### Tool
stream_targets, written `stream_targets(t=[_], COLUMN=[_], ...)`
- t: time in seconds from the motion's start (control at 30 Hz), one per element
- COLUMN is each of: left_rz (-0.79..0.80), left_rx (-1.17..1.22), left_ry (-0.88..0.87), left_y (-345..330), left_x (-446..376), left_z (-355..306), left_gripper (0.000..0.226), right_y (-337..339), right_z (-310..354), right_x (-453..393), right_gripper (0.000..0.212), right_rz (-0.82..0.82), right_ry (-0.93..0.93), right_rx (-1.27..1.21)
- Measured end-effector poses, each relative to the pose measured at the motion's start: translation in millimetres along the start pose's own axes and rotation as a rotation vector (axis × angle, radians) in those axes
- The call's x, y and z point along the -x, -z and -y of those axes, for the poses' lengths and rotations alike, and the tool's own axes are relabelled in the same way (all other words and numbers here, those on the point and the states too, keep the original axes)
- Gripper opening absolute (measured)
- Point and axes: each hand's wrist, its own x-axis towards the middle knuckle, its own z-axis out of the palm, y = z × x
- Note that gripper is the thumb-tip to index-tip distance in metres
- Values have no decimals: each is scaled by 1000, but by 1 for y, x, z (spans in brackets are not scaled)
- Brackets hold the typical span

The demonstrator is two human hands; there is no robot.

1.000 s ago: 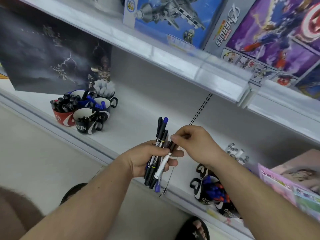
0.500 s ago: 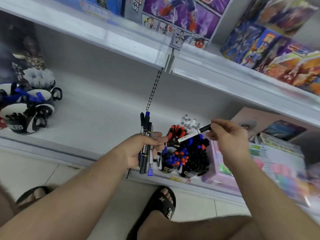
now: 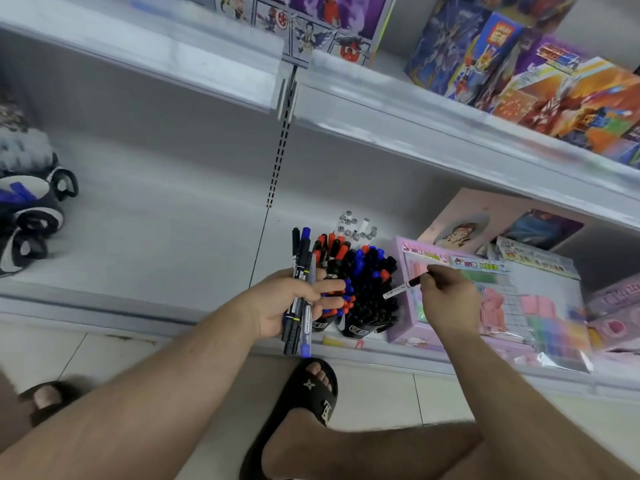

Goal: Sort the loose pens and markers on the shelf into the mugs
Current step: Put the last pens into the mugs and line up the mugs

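**Inspector:** Step in hand?

**Assistant:** Sorting. On the shelf (image 3: 180,237), mugs (image 3: 367,327) sit at three o'clock. Left hand (image 3: 287,303) fingers grip a marker bundle (image 3: 300,299); right hand (image 3: 446,296) pinches one white marker (image 3: 401,289).

**Inspector:** Next?

**Assistant:** Probably lowering it, tip down, into the crowded mug.

Single head-worn view, wide-angle, looking forward and steeply down onto a white shelf (image 3: 166,237) from close above. Both forearms entering from the bottom edge, sandalled feet and floor tiles below, upper shelf edge slanting across the top.
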Motion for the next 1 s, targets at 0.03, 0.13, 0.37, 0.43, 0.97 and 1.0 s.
stream_targets(t=[0.03, 0.13, 0.37, 0.43, 0.97, 1.0], left_rz=[-9, -82, -131, -143, -108, -102], left_rx=[10, 1, -54, -49, -69, -102], left_ry=[-1, -11, -57, -70, -88, -91], left_y=[2, 10, 22, 25, 23, 22], left_x=[0, -3, -7, -7, -9, -10], left_z=[0, 0, 5, 3, 2, 4], left_gripper=[39, 36, 36, 34, 22, 22], right_y=[-6, -23, -65, -74, -61, -58], right_z=[-3, -9, -27, -32, 22, 40], right_x=[-1, -2, 2, 2, 18, 24], right_gripper=[18, 20, 25, 28, 31, 29], right_rz=[6, 57, 158, 190, 344, 393], right_ry=[19, 1, -33, -27, 70, 76], right_rx=[31, 96, 187, 209, 55, -53])
